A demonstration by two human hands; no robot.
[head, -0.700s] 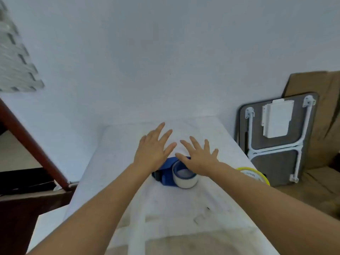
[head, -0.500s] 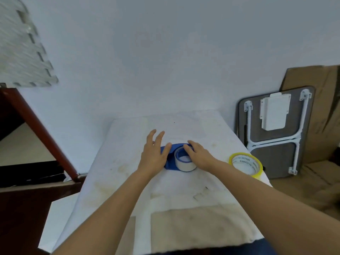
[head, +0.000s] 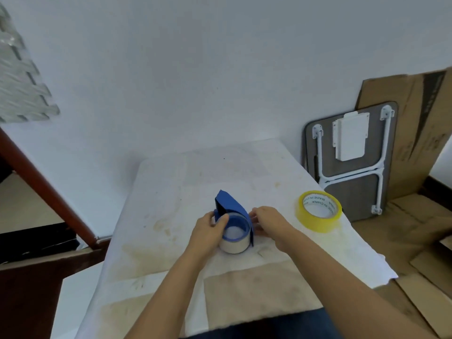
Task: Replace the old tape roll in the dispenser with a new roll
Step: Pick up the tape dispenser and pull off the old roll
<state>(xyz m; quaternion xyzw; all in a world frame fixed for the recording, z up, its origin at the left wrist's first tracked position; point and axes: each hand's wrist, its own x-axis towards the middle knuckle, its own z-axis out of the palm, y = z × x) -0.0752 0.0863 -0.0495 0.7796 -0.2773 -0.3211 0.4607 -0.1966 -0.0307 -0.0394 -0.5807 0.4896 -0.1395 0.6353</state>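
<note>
A blue tape dispenser stands on the white cloth-covered table, with an old clear tape roll seated in it. My left hand grips the dispenser and roll from the left side, thumb on the blue rim. On the dispenser's right side my right hand has its fingertips curled against the blue band. A new yellow tape roll lies flat near the table's right edge, apart from both hands.
A folded grey table with white legs leans on the wall at the right, with cardboard sheets behind and under it. A brown wooden frame slants at the left. The table's cloth is stained in front.
Both hands went from hovering flat over the dispenser to closing on it. The dispenser now stands tilted up in my grip, nearer to me. The camera has tipped downward.
</note>
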